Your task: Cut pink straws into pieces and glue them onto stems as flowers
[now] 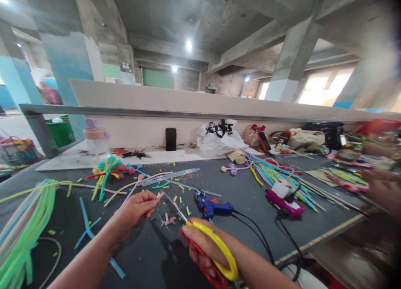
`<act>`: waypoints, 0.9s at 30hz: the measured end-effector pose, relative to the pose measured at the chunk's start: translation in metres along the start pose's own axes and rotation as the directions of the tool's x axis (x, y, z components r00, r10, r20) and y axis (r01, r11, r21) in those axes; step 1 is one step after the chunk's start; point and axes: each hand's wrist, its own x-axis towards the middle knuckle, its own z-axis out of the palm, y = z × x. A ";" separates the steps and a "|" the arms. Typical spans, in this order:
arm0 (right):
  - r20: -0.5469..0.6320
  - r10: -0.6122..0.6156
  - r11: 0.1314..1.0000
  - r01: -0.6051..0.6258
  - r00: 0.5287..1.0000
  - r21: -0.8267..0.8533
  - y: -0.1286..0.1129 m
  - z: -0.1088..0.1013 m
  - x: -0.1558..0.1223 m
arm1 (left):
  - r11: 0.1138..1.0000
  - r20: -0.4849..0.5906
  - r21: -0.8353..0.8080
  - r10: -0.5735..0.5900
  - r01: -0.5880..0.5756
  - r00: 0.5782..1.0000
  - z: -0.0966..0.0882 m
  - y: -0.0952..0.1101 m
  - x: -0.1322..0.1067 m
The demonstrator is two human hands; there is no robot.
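My left hand (142, 205) pinches a short pink fuzzy strip (161, 195), probably pipe cleaner, above the dark tabletop. In my right hand (203, 243) is a pair of scissors (224, 249) with one yellow and one red handle loop; the blades point up and left, their tips close to the pink strip. Whether the blades touch the strip, I cannot tell. Below them lie several cut pink pieces (169, 219) and scattered yellow-green bits (188, 210). A blue glue gun (213, 206) rests just beyond my right hand, its black cable running right.
Bundled green strips (39, 214) lie at the left, with blue strips (89, 230) nearby. Clear glue sticks (175, 176) and fuzzy flowers (108, 172) are farther back. A purple power strip (285, 203) sits right. Another person's hand (384, 188) is at the far right.
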 end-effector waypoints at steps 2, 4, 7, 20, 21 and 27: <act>-0.011 0.027 0.997 -0.026 1.000 0.069 -0.003 -0.001 -0.004 | 0.996 0.002 -0.087 -0.006 0.006 1.000 0.003 0.003 -0.002; -0.049 0.028 0.995 -0.023 0.998 0.100 -0.008 0.001 -0.009 | 0.988 -0.002 -0.151 0.005 -0.005 1.000 0.006 0.006 -0.004; -0.057 0.040 0.998 -0.037 0.998 0.048 -0.013 0.004 -0.016 | 0.985 -0.004 -0.175 0.005 -0.005 1.000 0.009 0.006 -0.005; -0.286 -0.169 0.909 0.037 0.943 -0.416 -0.018 0.014 -0.019 | 0.982 0.131 -0.184 -0.027 0.051 0.991 0.009 0.013 -0.009; -0.294 -0.203 0.893 0.054 0.934 -0.447 -0.016 0.014 -0.018 | 0.978 0.127 -0.198 -0.037 0.062 0.991 0.009 0.014 -0.009; -0.321 -0.389 0.809 0.154 0.863 -0.568 -0.001 0.014 -0.007 | 0.976 0.076 -0.211 -0.039 0.055 0.996 0.007 0.004 -0.005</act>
